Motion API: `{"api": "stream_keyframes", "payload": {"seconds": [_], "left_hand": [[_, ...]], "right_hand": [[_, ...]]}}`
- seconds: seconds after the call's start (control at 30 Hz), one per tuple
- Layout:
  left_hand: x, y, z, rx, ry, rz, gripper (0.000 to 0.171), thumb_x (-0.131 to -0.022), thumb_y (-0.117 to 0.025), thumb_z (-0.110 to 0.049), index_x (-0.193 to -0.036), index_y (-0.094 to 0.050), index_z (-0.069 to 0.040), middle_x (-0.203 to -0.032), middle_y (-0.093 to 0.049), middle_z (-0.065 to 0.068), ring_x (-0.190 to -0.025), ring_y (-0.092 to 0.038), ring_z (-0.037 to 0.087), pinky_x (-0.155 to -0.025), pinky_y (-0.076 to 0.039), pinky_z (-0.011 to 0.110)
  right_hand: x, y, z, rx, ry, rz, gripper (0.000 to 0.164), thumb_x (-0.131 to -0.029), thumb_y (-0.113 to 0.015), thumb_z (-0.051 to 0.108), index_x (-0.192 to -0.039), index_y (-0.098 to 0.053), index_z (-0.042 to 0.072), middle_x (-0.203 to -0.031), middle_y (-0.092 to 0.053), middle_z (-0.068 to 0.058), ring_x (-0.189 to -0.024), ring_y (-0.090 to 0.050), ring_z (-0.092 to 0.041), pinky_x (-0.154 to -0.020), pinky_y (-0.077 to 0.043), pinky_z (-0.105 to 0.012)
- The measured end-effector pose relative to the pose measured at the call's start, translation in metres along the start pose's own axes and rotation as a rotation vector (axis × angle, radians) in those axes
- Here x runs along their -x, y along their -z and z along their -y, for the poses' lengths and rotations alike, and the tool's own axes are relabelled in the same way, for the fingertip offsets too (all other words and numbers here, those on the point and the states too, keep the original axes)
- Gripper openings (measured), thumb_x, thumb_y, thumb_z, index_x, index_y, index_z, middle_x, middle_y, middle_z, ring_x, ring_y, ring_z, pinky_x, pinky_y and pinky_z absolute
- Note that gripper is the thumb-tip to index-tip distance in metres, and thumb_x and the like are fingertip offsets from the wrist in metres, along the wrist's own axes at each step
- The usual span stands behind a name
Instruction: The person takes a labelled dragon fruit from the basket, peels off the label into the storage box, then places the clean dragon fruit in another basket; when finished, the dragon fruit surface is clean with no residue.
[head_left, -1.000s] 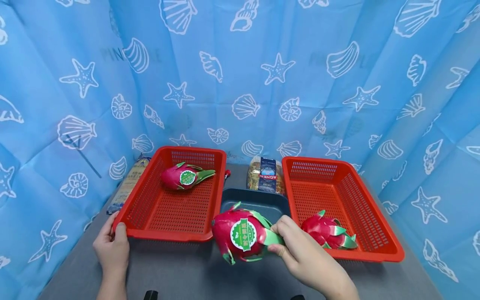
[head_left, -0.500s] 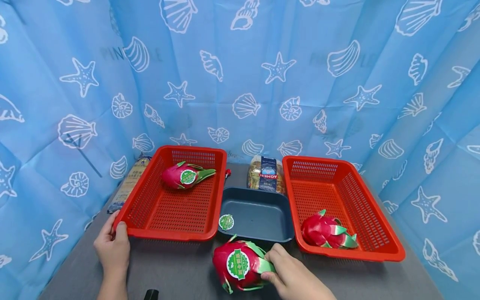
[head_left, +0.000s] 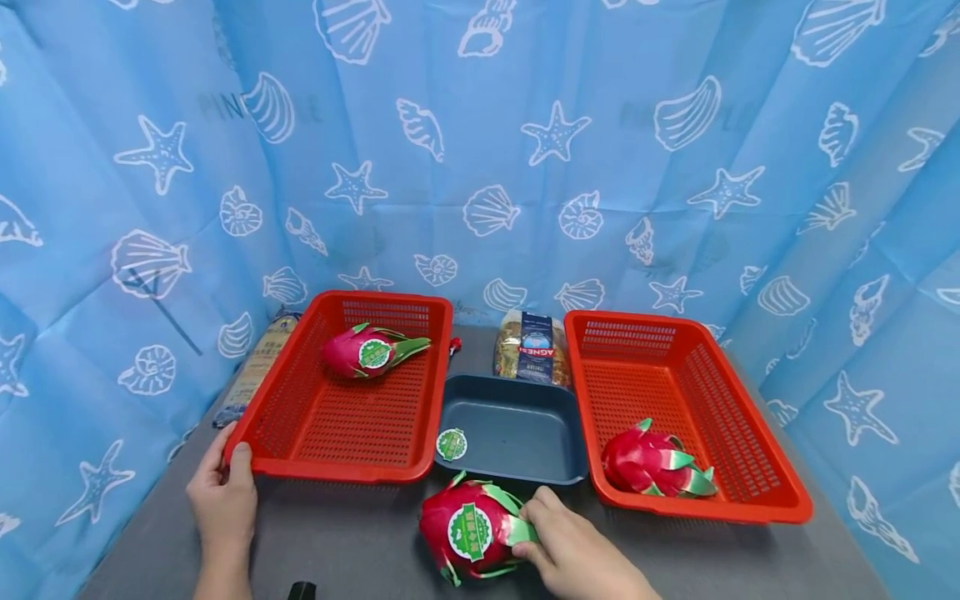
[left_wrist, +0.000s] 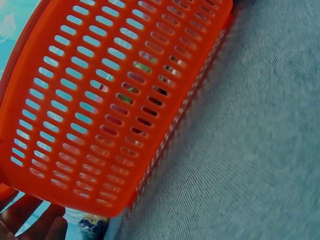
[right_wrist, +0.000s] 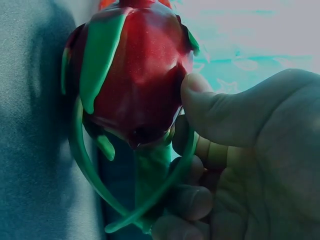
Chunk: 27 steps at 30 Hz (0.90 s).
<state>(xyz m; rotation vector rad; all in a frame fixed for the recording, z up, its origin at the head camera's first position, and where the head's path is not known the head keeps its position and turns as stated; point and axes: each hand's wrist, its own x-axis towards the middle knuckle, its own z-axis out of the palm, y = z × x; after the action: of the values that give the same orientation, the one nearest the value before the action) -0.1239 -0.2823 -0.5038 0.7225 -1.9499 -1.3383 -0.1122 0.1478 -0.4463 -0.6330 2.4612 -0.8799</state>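
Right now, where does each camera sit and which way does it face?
Head: on the person's head, facing forward and down at the left basket and held dragon fruit; left hand and right hand both show.
Left wrist: on that wrist, facing the basket's slotted side; fingers show lower left.
Right wrist: on that wrist, facing the fruit; thumb and fingers show right.
Shared: head and right wrist both show that fruit.

Shows a bare left hand (head_left: 222, 492) and bare wrist (head_left: 227, 550) near the surface (head_left: 337, 542)'s left edge. Has a bare right hand (head_left: 572, 542) too, with rounded thumb tip (right_wrist: 197, 85) and creased palm (right_wrist: 272, 185).
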Motion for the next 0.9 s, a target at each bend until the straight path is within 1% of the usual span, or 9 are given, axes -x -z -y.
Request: {"api": "stream_keyframes", "payload": {"seconds": [0.03,0.1,0.17,0.23,0.33,0.43,0.53,0.7,0.9], "left_hand": [[0.001,0.002,-0.001,-0.012,0.005,0.005,0.046,-0.104,-0.056,-0.03,-0.149,-0.057,-0.02,-0.146,-0.058,0.009,-0.115,-0.058,0.016,-0.089,-0.047,0.012],[0.002,0.006,-0.006,-0.047,-0.021,0.0,0.047,-0.103,-0.057,-0.028,-0.148,-0.058,-0.016,-0.145,-0.058,0.01,-0.114,-0.055,0.018,-0.086,-0.045,0.008],[0.004,0.009,-0.012,-0.092,-0.081,-0.018,0.047,-0.101,-0.058,-0.024,-0.147,-0.059,-0.014,-0.143,-0.058,0.011,-0.115,-0.053,0.021,-0.084,-0.042,0.007],[0.007,0.011,-0.02,-0.136,-0.177,-0.051,0.046,-0.098,-0.062,-0.02,-0.143,-0.061,-0.01,-0.141,-0.058,0.012,-0.117,-0.053,0.025,-0.082,-0.039,0.007],[0.014,0.013,-0.035,-0.175,-0.338,-0.081,0.046,-0.093,-0.067,-0.013,-0.138,-0.064,-0.005,-0.137,-0.06,0.015,-0.121,-0.054,0.03,-0.085,-0.034,0.005],[0.025,0.012,-0.051,-0.19,-0.484,-0.062,0.046,-0.088,-0.07,-0.007,-0.134,-0.066,-0.002,-0.133,-0.062,0.018,-0.119,-0.055,0.036,-0.087,-0.03,0.005],[0.038,0.008,-0.064,-0.184,-0.593,0.01,0.048,-0.085,-0.072,-0.004,-0.133,-0.066,-0.001,-0.131,-0.063,0.019,-0.116,-0.056,0.037,-0.09,-0.03,0.006],[0.066,-0.003,-0.079,-0.126,-0.691,0.2,0.052,-0.083,-0.075,-0.003,-0.134,-0.067,-0.006,-0.131,-0.064,0.014,-0.12,-0.056,0.031,-0.101,-0.031,0.009],[0.094,-0.02,-0.087,-0.025,-0.799,0.423,0.058,-0.08,-0.077,-0.002,-0.136,-0.066,-0.011,-0.128,-0.066,0.004,-0.118,-0.059,0.024,-0.104,-0.036,0.012]], "right_hand": [[0.0,0.0,0.0,-0.002,0.001,0.002,0.028,-0.092,-0.075,0.038,-0.108,-0.064,0.018,-0.099,-0.048,0.007,-0.092,-0.055,-0.006,-0.073,-0.055,-0.024],[-0.001,-0.001,-0.001,-0.006,0.006,0.008,0.027,-0.093,-0.074,0.038,-0.108,-0.063,0.019,-0.099,-0.048,0.008,-0.092,-0.055,-0.006,-0.073,-0.054,-0.024],[-0.001,-0.001,-0.001,-0.015,0.009,0.016,0.026,-0.093,-0.074,0.038,-0.107,-0.063,0.02,-0.099,-0.048,0.008,-0.092,-0.055,-0.006,-0.073,-0.054,-0.023],[-0.001,-0.001,-0.002,-0.018,0.015,0.02,0.025,-0.093,-0.074,0.038,-0.106,-0.062,0.02,-0.099,-0.048,0.008,-0.092,-0.055,-0.006,-0.073,-0.054,-0.023],[-0.001,0.0,-0.004,-0.014,0.025,0.019,0.024,-0.094,-0.073,0.039,-0.106,-0.062,0.021,-0.099,-0.047,0.008,-0.092,-0.054,-0.005,-0.074,-0.053,-0.024],[0.0,0.001,-0.006,-0.013,0.034,0.019,0.024,-0.094,-0.072,0.04,-0.106,-0.062,0.021,-0.099,-0.047,0.008,-0.091,-0.053,-0.005,-0.074,-0.053,-0.024],[-0.001,0.002,-0.007,-0.02,0.035,0.022,0.024,-0.094,-0.072,0.04,-0.106,-0.062,0.021,-0.099,-0.047,0.008,-0.091,-0.053,-0.005,-0.074,-0.052,-0.025],[0.0,0.002,-0.009,-0.023,0.045,0.017,0.024,-0.095,-0.071,0.04,-0.105,-0.062,0.021,-0.099,-0.047,0.009,-0.09,-0.053,-0.005,-0.073,-0.051,-0.025],[0.002,0.001,-0.011,-0.017,0.081,-0.001,0.021,-0.096,-0.069,0.041,-0.103,-0.061,0.023,-0.097,-0.047,0.01,-0.089,-0.052,-0.003,-0.073,-0.049,-0.024]]}}
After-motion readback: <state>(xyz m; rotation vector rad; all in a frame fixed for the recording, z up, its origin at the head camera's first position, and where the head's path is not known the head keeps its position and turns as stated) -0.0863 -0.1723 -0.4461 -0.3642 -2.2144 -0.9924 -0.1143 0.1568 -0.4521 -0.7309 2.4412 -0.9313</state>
